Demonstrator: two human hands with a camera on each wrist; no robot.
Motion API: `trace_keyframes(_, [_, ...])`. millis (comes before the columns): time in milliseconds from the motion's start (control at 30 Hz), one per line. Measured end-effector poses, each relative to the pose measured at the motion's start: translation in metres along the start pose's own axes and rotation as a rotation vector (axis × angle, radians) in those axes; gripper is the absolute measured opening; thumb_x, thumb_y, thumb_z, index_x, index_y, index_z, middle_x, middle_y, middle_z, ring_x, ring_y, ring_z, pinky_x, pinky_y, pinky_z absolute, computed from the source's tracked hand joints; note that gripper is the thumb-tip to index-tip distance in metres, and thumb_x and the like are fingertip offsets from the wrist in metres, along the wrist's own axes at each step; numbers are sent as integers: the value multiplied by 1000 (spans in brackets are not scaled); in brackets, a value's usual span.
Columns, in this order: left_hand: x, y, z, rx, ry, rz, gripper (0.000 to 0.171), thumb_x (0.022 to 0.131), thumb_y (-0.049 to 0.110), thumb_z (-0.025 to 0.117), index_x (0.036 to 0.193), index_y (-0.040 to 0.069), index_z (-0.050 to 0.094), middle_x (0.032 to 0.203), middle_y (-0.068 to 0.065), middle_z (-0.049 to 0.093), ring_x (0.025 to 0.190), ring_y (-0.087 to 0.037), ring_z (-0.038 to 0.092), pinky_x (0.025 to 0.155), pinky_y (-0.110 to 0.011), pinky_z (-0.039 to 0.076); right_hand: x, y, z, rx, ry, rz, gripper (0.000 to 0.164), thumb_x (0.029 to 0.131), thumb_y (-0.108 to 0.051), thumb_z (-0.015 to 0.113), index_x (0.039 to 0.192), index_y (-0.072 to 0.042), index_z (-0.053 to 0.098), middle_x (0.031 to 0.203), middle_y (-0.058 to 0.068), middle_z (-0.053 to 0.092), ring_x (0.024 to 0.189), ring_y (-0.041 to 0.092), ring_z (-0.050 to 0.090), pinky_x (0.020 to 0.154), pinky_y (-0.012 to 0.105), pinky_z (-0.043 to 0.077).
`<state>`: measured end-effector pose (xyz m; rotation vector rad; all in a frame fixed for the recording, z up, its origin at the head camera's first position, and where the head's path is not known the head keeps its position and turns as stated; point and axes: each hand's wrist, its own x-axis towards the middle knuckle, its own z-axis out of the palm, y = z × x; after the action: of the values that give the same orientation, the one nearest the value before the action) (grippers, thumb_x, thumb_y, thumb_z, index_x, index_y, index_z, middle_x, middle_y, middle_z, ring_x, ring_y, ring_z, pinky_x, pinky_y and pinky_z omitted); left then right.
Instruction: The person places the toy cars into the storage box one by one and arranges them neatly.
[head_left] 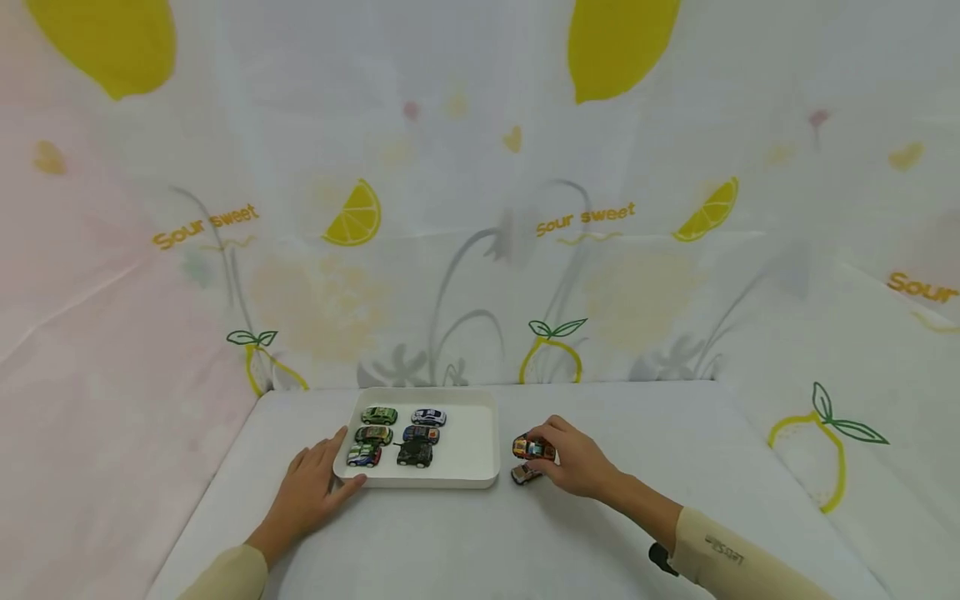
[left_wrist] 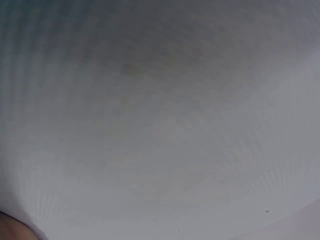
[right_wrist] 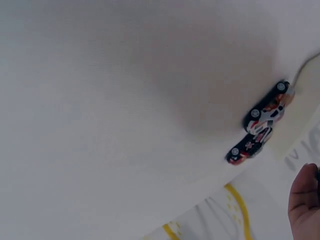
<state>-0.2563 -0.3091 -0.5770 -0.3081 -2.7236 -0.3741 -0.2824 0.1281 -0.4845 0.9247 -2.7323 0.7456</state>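
A white tray holds several toy cars in two columns, among them a green car, a white-and-blue car and a black car. My left hand rests at the tray's left side, fingers extended and thumb touching its front-left corner. Right of the tray, my right hand pinches an orange toy car between thumb and fingers. Just below it lies a tan toy car, partly hidden by the thumb. The right wrist view shows a silver-and-orange car touching a darker car.
A white cloth covers the table. Behind it hangs a lemon-print curtain, which also spans both sides. A small black object shows beside the right sleeve. The left wrist view is mostly blurred white surface.
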Motion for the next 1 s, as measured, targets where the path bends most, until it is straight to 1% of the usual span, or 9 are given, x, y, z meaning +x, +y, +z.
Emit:
trace_keyframes(100, [2,-1,-1,5,0,3,89,79,63,56,146,13,26,136,-13,48,122,-35,44,101,-56,27,8,-1,2,59,10,4,31,76,-23,75,104,-17,63,91,-7,53,73,1,51,60,15,46])
trace_keyframes(233, [0,-2,0,2,10,-4,88,78,62,58,145,13,28,134,-15,50,121,-34,45,101,-55,28,21,0,7,117,35,11,30,76,-21,75,103,-16,63,92,-5,56,75,3,52,61,17,47])
trace_keyframes(400, [-3,-1,3,-17,-13,-10,88,79,62,56,145,12,26,132,-18,50,121,-35,44,102,-56,27,37,-2,16,184,40,92,30,76,-22,75,103,-18,63,93,-7,54,79,5,53,63,17,48])
trace_keyframes(467, [-1,-2,1,-8,-19,-6,89,80,63,55,146,12,25,133,-18,49,122,-35,44,102,-56,27,44,-5,21,208,32,104,29,77,-23,74,103,-18,63,92,-6,54,79,6,53,62,17,48])
trace_keyframes(567, [1,-7,-2,13,-7,-6,89,79,63,56,146,13,24,134,-16,48,122,-35,44,102,-56,27,55,-11,30,242,27,94,29,79,-26,73,104,-17,64,93,-4,56,81,8,55,65,20,49])
trace_keyframes(633, [2,-9,-5,17,1,-9,89,79,62,57,146,13,25,135,-16,48,122,-35,44,102,-57,27,61,-15,36,257,26,82,30,79,-28,72,106,-16,65,95,-3,57,82,9,56,68,24,51])
trace_keyframes(767, [3,-8,-6,3,-24,-12,89,80,62,56,146,12,24,136,-18,47,123,-36,43,102,-57,26,68,-19,47,260,11,96,33,79,-32,72,107,-16,67,95,-3,60,81,9,57,70,26,51])
trace_keyframes(867, [3,-4,-2,-2,-39,-14,89,80,63,54,147,13,22,135,-18,47,124,-35,42,102,-57,26,68,-20,56,242,-5,111,33,79,-33,72,107,-16,68,95,-2,61,80,9,58,68,22,49])
trace_keyframes(1000, [3,-1,1,-4,-30,-12,89,80,63,55,147,13,23,134,-17,48,123,-35,42,102,-57,27,67,-21,72,133,4,101,32,78,-34,71,106,-17,69,94,-2,63,78,8,59,67,21,47])
